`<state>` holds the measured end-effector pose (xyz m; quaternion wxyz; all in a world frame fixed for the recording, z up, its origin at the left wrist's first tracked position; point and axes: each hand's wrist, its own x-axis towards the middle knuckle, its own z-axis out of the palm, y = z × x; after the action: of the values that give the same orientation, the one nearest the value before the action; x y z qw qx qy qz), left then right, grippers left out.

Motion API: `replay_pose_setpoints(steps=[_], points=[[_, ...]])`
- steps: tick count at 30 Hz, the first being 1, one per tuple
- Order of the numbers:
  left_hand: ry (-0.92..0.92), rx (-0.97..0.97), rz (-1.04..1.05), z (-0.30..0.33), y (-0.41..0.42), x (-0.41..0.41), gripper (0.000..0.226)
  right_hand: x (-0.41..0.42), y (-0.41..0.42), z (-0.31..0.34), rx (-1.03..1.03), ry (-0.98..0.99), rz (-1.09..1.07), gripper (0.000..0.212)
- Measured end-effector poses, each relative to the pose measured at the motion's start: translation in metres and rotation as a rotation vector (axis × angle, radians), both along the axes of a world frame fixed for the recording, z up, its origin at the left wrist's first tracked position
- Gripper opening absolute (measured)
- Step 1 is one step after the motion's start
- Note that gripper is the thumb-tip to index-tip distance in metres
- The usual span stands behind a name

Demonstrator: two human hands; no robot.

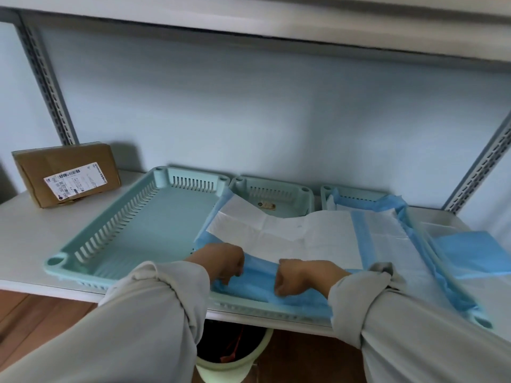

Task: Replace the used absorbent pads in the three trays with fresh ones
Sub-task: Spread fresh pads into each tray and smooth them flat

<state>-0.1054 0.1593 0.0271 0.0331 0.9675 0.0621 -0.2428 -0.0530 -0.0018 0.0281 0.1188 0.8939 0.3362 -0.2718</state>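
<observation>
Left tray [132, 230] bare; middle tray [272, 306] and right tray [356, 193] each hold a pad. Both hands, left [221, 262] and right [300, 276], have fingers closed on the middle pad [298, 239]'s near blue edge, apparently gripping.

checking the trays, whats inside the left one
Nothing can be seen in the left tray: its floor is bare, no pad. Only its near right corner is hidden, behind the left hand and sleeve.

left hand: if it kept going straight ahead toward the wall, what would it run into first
Most likely the white face of the pad that the left hand is gripping, then the slotted back wall of the middle tray. Depth is hard to judge.
</observation>
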Motion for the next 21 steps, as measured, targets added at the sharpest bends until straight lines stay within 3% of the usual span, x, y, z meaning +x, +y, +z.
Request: replay_pose_setpoints(steps=[4,10,13,15,17,21], points=[[0.134,-0.023,-0.026,-0.015,0.006,-0.007,0.040,0.005,0.004,-0.009,0.010,-0.084,-0.023,0.037],[0.119,0.009,0.060,-0.025,0.005,-0.002,0.070,0.014,-0.002,0.028,0.501,-0.393,-0.029,0.019],[0.019,-0.047,0.142,-0.019,0.001,-0.001,0.075,0.009,-0.006,0.038,0.545,-0.248,-0.022,0.022],[-0.002,-0.041,0.133,-0.016,0.003,-0.003,0.066,0.000,-0.010,0.041,0.498,-0.069,-0.049,0.032],[0.063,-0.001,0.110,-0.015,0.005,-0.006,0.061,-0.007,-0.013,0.040,0.410,0.037,-0.055,0.041],[0.187,0.111,0.067,-0.006,0.000,-0.016,0.056,-0.015,-0.020,0.031,0.232,0.116,-0.015,0.033]])
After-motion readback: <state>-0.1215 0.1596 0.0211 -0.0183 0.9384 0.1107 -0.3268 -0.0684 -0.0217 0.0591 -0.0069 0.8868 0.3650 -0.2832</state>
